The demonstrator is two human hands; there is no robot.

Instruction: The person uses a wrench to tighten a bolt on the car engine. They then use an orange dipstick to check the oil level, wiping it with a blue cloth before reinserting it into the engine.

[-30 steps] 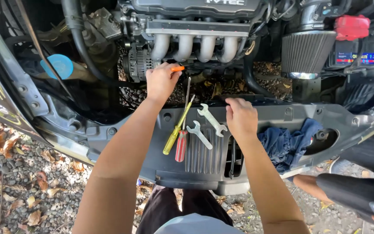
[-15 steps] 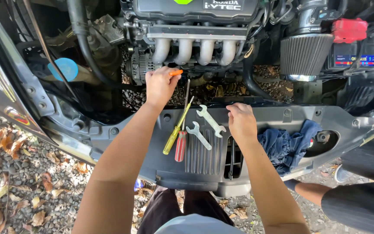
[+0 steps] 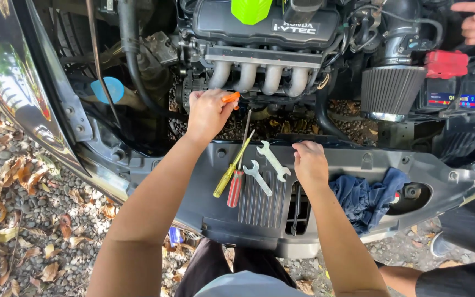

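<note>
Since a moment ago our left hand (image 3: 209, 113) has barely shifted, fingers clamped on the orange-handled tool (image 3: 231, 98) below the intake manifold (image 3: 259, 74). Our right hand (image 3: 310, 163) rests curled, fingers together, on the black panel (image 3: 358, 162) beside the wrenches (image 3: 265, 168).

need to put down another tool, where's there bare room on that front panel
Free: the panel left of the yellow screwdriver, below the left hand. Crowded: red screwdriver, two wrenches, right hand, blue rag.
</note>
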